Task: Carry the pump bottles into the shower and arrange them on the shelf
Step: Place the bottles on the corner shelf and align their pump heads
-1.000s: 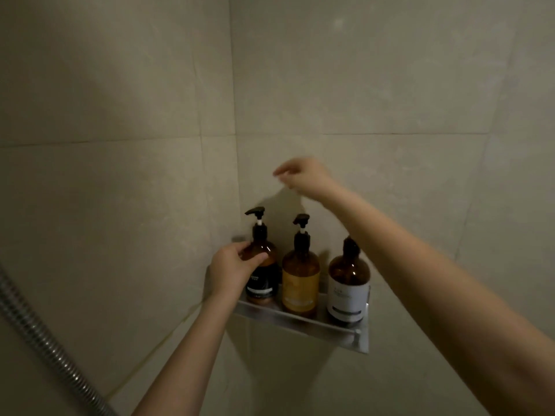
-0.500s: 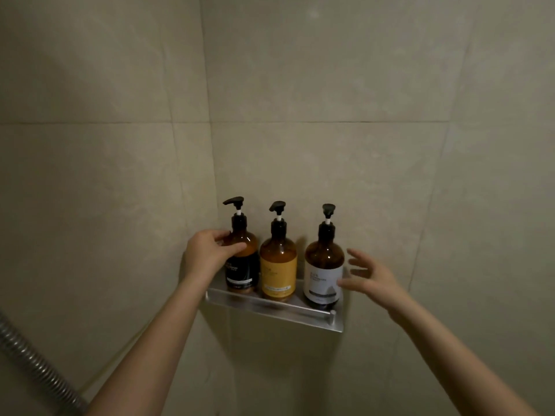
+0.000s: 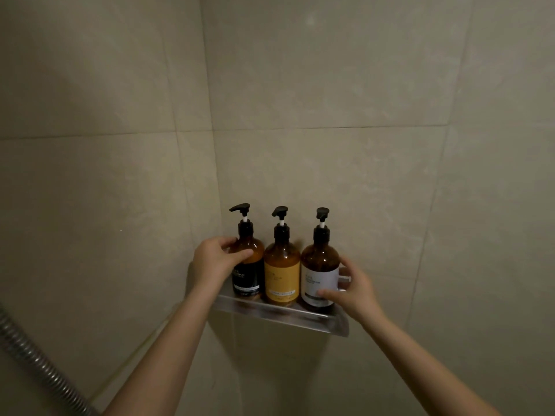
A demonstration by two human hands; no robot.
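**Final alignment of the bottles on the shelf**

**Condition.** All three bottles stand upright in one row on the shelf [image 3: 279, 314], so the carrying appears complete and only the arranging remains.
- The left bottle [image 3: 247, 280] stands at the shelf's left end, in the angle where the two walls meet.
- The middle bottle [image 3: 281, 276] stands at mid-shelf, touching or almost touching its neighbours.
- The right bottle [image 3: 319, 265] stands at the right end, close to the front right corner.

**Hands.**
- The left hand [image 3: 213, 262] grips the left bottle at the shoulder, thumb across the front and fingers curled behind.
- The right hand [image 3: 353, 291] grips the right bottle low on the body, thumb on the label and fingers round the far side.

**Procedure (recommended).**
1. Turn each end bottle about its own axis with the base flat on the shelf. Do not lift it.
2. Set the labels square to the front edge. The left nozzle points left, while the other two look turned more toward the front. Match them if a uniform row is wanted.
3. Press the end bottles inward lightly, so that the middle one is not pushed toward the front edge.
4. Check that the right bottle's base sits fully inside the right end before release.

**Caution.** The front lip looks low. The bottles are tall and probably top-heavy, so a push applied at shoulder height could tip one over the lip. Apply force near the base where possible, and release one hand at a time.
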